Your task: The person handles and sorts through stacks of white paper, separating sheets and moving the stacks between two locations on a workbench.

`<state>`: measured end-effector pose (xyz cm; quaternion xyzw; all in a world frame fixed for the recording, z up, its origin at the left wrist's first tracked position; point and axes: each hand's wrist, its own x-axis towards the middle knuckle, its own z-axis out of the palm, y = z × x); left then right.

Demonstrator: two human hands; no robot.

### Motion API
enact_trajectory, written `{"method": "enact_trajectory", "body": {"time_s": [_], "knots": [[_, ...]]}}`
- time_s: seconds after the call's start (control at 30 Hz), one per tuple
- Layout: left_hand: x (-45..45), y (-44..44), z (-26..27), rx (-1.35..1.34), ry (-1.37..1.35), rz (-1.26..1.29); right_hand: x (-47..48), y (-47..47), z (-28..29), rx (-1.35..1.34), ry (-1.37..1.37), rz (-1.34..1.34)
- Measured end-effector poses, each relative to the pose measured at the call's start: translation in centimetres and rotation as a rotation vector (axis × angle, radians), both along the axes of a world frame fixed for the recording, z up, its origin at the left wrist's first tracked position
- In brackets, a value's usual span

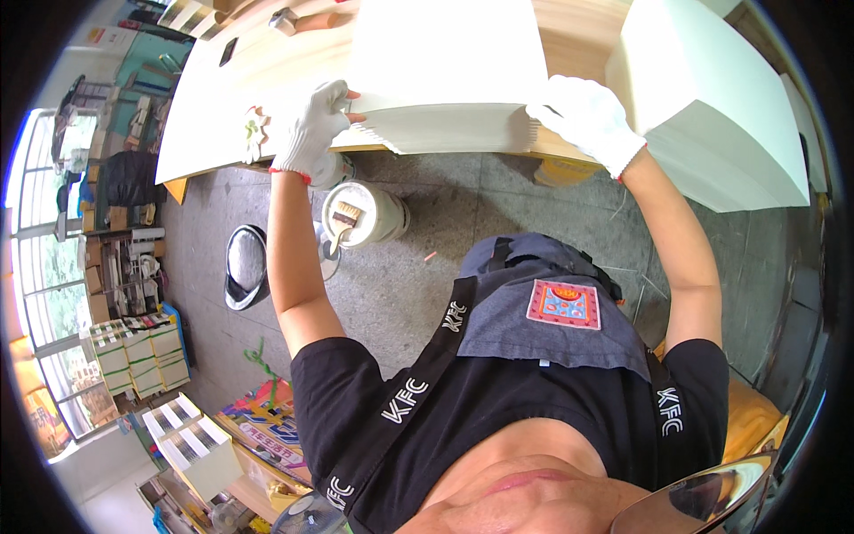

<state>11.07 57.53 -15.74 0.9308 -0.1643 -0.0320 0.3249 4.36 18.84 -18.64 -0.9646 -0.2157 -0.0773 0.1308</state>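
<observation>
A thick stack of white paper sheets (454, 127) lies on the worktable before me, its front edges uneven at both sides. My left hand (313, 127), in a white knit glove with a red cuff, is at the stack's left front corner. Its bare thumb and forefinger tips are apart and close to the sheets; contact is unclear. At the right front corner, my gloved right hand (587, 117) has its fingertips against the sheets. Whether it grips any of them is hidden by the glove.
A tall white stack (720, 133) stands at the right. On the wooden worktable (220, 120) lie a hammer-like tool (303, 22), a dark phone-like object (228, 51) and a crumpled glove (255, 133). Below are a white bucket (373, 213) with a brush (343, 220) on top and a black basin (247, 267).
</observation>
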Motion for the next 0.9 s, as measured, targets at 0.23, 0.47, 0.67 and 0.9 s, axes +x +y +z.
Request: {"method": "enact_trajectory", "body": {"time_s": [0.23,0.47,0.67,0.9], "knots": [[-0.8,-0.8,0.2,0.341,-0.388,-0.186,-0.4,0.4,-1.2,0.007,-0.074,-0.039],[1.5,-0.6,3.2,0.556,-0.196,-0.115,-2.4,-1.9,2.4,0.161,-0.089,0.054],[-2.3,-18.9,12.1,0.349,-0.526,-0.26,-9.3,-14.7,8.2,0.273,-0.538,-0.061],[-4.8,-37.1,14.0,0.208,-0.537,-0.768,-17.8,-36.9,9.5,0.433,-0.741,-0.981]]}}
